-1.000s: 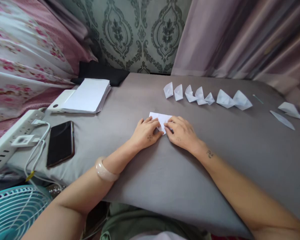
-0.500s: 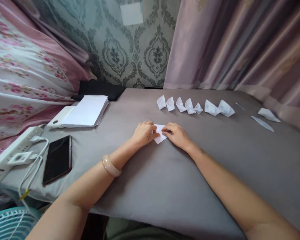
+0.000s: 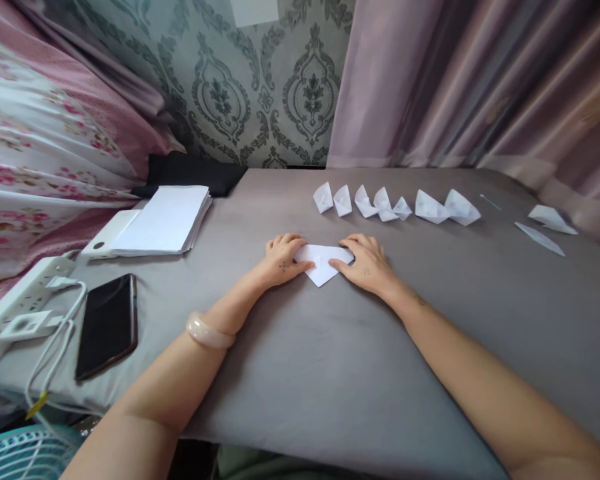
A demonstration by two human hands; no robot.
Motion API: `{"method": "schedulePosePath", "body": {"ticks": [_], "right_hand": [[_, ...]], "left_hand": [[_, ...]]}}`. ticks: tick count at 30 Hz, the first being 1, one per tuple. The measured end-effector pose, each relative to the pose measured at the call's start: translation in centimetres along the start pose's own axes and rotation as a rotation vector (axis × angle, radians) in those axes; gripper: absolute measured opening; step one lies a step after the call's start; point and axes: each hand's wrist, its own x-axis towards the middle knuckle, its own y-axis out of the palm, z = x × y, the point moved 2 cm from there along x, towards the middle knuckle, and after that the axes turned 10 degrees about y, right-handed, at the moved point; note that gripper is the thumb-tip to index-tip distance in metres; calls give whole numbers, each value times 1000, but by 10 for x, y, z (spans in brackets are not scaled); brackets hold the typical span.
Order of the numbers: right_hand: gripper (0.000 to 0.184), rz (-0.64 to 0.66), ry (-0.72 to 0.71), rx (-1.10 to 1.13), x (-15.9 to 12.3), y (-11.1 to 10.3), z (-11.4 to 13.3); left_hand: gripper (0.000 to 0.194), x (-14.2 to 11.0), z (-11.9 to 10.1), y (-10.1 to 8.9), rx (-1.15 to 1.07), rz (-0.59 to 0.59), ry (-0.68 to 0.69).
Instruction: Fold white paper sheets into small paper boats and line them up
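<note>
A folded sheet of white paper (image 3: 321,260) lies on the table between my hands, its pointed corner towards me and its straight edge at the far side. My left hand (image 3: 285,259) grips its left end, thumb on top and fingers along the far side. At the right end, my right hand (image 3: 366,261) holds the paper the same way. Beyond my hands stands a row of several small folded paper boats (image 3: 384,204).
Left on the table are a stack of white paper (image 3: 160,220), a black phone (image 3: 107,325) and a white power strip (image 3: 23,303) with cables. Far right lie folded paper pieces (image 3: 553,219). A teal fan (image 3: 25,457) stands lower left. Curtains hang behind.
My hands have moved apart, from the middle of the paper out to its two ends, so more of the paper shows. The view has shifted slightly.
</note>
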Motion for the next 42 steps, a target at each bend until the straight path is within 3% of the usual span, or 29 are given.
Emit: {"method": "schedulePosePath", "body": {"ticks": [19,25,33,42], "right_hand": [[33,-13,-97,70,0,-1,5],[21,-40,-167,69,-2,-6,11],[7,-1,-192,91,-2,-4,11],[18,88,-221,91,-2,-4,12]], "left_hand": [[34,1,-6,-3,26,-117,73],[48,1,-6,-3,33,-99,61],[28,2,-4,-1,56,-83,86],[29,2,-1,0,23,-40,133]]}}
